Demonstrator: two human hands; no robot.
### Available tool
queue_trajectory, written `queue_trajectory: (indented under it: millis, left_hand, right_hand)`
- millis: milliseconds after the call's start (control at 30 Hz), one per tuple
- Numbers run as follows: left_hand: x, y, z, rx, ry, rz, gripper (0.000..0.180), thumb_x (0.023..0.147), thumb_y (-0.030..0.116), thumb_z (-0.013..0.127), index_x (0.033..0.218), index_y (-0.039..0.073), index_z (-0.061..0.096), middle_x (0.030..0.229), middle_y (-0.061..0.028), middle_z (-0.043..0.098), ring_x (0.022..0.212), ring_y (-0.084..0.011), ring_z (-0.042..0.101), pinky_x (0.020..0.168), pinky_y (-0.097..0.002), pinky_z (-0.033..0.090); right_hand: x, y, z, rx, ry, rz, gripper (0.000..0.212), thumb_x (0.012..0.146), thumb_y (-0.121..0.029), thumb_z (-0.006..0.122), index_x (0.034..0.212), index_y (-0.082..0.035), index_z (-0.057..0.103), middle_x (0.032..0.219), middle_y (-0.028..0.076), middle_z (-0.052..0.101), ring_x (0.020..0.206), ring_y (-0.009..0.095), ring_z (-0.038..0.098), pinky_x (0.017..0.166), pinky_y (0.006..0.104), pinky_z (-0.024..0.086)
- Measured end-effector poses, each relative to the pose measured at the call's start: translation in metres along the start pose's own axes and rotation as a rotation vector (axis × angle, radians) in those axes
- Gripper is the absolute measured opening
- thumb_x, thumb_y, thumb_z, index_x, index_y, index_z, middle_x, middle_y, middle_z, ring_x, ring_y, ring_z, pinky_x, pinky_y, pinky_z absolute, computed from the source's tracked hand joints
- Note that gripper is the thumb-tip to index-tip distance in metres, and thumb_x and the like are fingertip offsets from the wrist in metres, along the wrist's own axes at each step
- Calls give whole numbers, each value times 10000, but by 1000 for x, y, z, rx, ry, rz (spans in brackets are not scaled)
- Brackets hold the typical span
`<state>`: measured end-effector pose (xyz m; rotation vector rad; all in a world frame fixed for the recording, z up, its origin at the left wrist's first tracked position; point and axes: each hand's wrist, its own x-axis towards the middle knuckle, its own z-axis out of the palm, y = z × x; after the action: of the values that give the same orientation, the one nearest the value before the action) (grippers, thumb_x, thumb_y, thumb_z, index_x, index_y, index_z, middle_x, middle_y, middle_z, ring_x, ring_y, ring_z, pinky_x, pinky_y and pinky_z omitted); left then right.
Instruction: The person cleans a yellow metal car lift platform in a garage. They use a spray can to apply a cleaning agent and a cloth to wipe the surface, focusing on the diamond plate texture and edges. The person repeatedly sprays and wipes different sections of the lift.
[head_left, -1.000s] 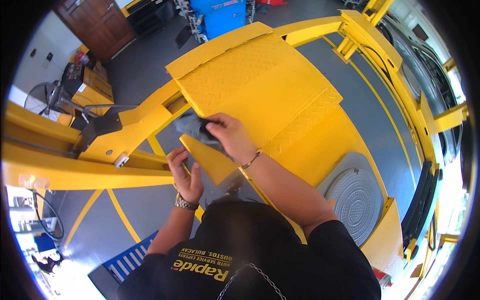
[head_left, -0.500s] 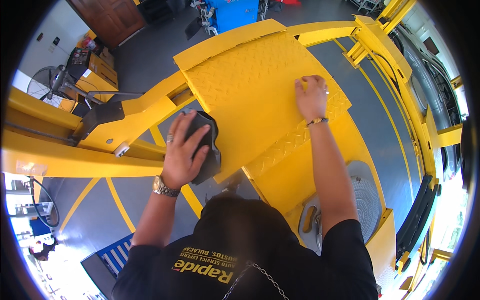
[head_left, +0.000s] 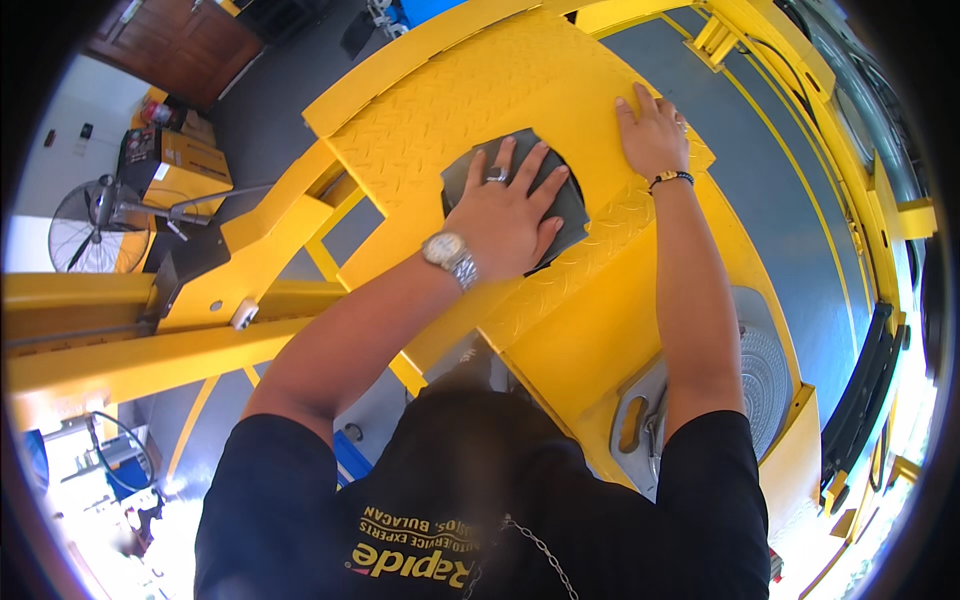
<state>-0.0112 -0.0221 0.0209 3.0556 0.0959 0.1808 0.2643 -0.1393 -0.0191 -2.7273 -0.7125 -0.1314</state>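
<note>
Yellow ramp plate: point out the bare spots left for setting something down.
On the yellow ramp plate, the ribbed stretch from the grey cloth to the plate's left end is bare. It is crowded where the left hand presses the cloth and the right hand lies flat beside it.

Dark grey cloth (head_left: 560, 195), yellow diamond-tread ramp (head_left: 450, 100), silver wristwatch (head_left: 447, 252), black shirt (head_left: 480, 510), blue-grey floor (head_left: 780, 200)

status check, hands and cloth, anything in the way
Left hand flat on grey cloth, fingers spread. Right hand flat on yellow ramp beside the cloth. Nothing else on the plate near them.
</note>
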Motion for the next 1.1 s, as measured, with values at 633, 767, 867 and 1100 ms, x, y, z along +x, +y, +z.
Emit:
queue_trajectory:
  millis: [633,767,867,1100]
  left_hand:
    - [145,-32,20,-19,-15,-61,608,1086,425,402,1600,100,397,1685,-190,311,1507,-470,375,1152,-578,420]
    - [144,-32,26,54,-30,22,605,1090,426,393,1603,105,393,1688,-182,324,1519,-465,360,1158,-569,421]
    - [27,-54,-3,-1,-104,96,582,1074,349,485,1601,120,392,1684,-193,328,1506,-499,356,1186,-534,404]
    - [-201,-75,-17,-90,-1,48,588,951,204,577,1502,9,514,1654,-256,375,1531,-540,296,1236,-655,237]
  right_hand:
    - [-7,-8,-4,161,87,50,510,1094,-394,440,1540,-159,515,1505,166,557,1404,428,497,1171,551,387]
    - [-4,-2,-7,133,69,47,496,1082,-355,451,1522,-136,520,1498,182,559,1410,429,494,1172,544,387]
    - [-8,10,-5,108,77,62,496,1076,-338,447,1513,-115,514,1481,195,567,1415,424,497,1158,549,398]
    - [-13,-6,-4,167,91,77,469,1062,-320,454,1462,-99,560,1444,188,596,1391,414,522,1132,548,422]
